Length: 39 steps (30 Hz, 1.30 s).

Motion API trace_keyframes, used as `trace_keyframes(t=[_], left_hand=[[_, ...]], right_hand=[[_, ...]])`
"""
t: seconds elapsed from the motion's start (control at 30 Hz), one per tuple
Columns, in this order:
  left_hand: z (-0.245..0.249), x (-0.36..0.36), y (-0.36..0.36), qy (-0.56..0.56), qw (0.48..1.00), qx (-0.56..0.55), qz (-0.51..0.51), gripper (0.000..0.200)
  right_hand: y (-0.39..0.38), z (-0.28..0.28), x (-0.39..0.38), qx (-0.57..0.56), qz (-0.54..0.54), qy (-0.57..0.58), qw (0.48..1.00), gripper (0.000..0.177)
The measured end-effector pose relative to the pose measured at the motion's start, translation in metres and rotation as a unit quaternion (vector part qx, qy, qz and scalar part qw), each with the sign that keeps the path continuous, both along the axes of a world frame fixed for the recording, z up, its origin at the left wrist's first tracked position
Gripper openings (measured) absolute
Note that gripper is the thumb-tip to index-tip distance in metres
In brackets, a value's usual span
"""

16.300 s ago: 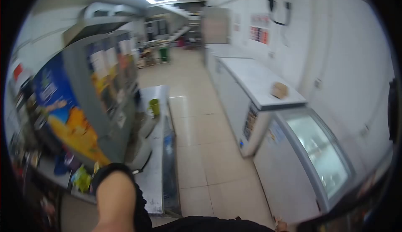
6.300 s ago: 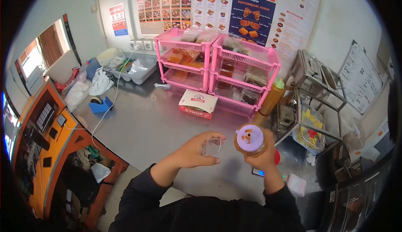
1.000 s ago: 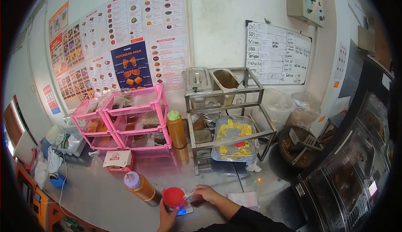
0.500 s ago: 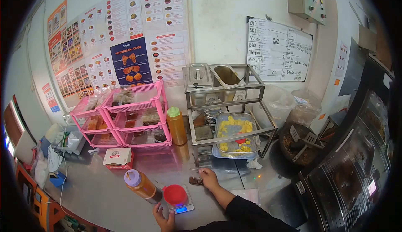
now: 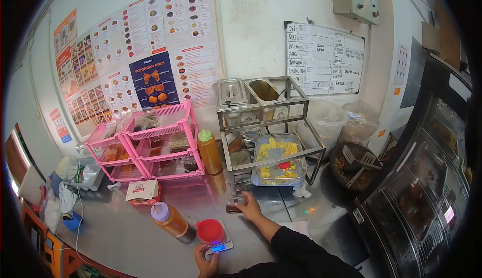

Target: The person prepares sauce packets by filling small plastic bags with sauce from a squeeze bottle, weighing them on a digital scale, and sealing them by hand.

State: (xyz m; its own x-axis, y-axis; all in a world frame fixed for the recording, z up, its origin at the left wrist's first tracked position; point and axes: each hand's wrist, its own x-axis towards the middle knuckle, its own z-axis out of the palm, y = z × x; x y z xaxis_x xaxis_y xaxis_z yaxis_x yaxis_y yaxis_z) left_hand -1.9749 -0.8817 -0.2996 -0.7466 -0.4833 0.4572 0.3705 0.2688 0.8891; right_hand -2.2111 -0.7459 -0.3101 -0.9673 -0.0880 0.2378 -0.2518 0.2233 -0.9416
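On the steel table, a red cup [image 5: 211, 231] sits on a small digital scale [image 5: 228, 243] with a lit blue display. My left hand [image 5: 205, 262] is at the scale's near left edge, thumb and fingers apart, holding nothing. Further forward, my right hand [image 5: 250, 209] pinches a thin, clear plastic piece [image 5: 235, 198], perhaps a small bag. Just under those fingers lies a dark brown flat packet [image 5: 232, 209], partly covered by the hand. A squeeze bottle [image 5: 173, 222] of brown sauce with a lilac cap stands left of the scale.
Pink stacked baskets [image 5: 150, 150] with packets stand at the back left, a red-and-white box [image 5: 143, 192] before them. A yellow-brown sauce bottle [image 5: 209, 152] stands beside a steel rack [image 5: 273, 108] holding pans and a tray [image 5: 280, 180] of yellow food. A glass-fronted cabinet [image 5: 416, 197] is on the right.
My right hand has lifted slightly, and the clear plastic shows more broadly above the packet. My left hand has shifted right to the scale's edge. The camera view has turned a little.
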Motion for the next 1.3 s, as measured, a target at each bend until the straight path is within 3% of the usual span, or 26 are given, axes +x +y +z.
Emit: trace_keyframes(t=[0.03,0.13,0.2,0.3,0.33,0.43,0.53,0.57,0.7,0.83,1.0,1.13,1.23,1.3], left_hand=[[-0.001,0.001,0.000,-0.004,1.000,0.002,0.000,0.042],[-0.017,0.004,-0.005,-0.012,1.000,0.009,-0.006,0.038],[-0.035,0.003,-0.011,-0.014,1.000,0.018,-0.017,0.035],[-0.049,0.003,-0.008,0.002,0.996,0.082,-0.030,0.027],[-0.045,0.002,-0.004,-0.002,0.998,0.051,-0.039,0.024],[-0.008,-0.003,0.021,-0.008,0.997,-0.033,-0.066,0.015],[0.040,-0.013,0.051,-0.001,0.988,-0.105,-0.117,0.008],[0.043,-0.019,0.054,0.004,0.980,-0.131,-0.152,0.008],[0.056,-0.033,0.071,0.011,0.948,-0.225,-0.226,0.010],[0.051,-0.039,0.084,-0.015,0.934,-0.229,-0.275,0.012],[0.052,-0.049,0.098,-0.052,0.915,-0.248,-0.313,0.019],[0.050,-0.064,0.109,-0.045,0.886,-0.358,-0.290,0.039],[0.032,-0.071,0.114,-0.085,0.868,-0.357,-0.334,0.055],[0.024,-0.071,0.115,-0.150,0.852,-0.349,-0.360,0.054]], right_hand=[[0.001,0.002,0.004,-0.019,-0.034,0.029,0.999,0.040],[0.035,0.023,0.025,-0.004,0.002,0.053,0.999,0.043],[0.076,0.059,0.050,0.075,0.022,0.081,0.994,0.044],[0.136,0.069,0.073,0.264,-0.115,0.094,0.953,0.044],[0.149,0.074,0.084,0.326,-0.177,0.091,0.924,0.046],[0.171,0.080,0.110,0.400,-0.214,-0.121,0.883,0.054],[0.176,0.075,0.125,0.381,-0.137,-0.291,0.867,0.063],[0.174,0.070,0.130,0.361,-0.119,-0.283,0.880,0.063],[0.164,0.069,0.144,0.370,-0.243,-0.139,0.886,0.067],[0.192,0.064,0.137,0.367,-0.238,-0.243,0.866,0.061],[0.189,0.032,0.141,0.272,-0.166,-0.182,0.930,0.043],[0.156,0.030,0.156,0.170,-0.069,-0.125,0.975,0.028],[0.146,0.030,0.169,0.018,0.019,-0.174,0.984,0.029],[0.154,-0.004,0.163,-0.170,0.090,-0.232,0.954,0.029]])
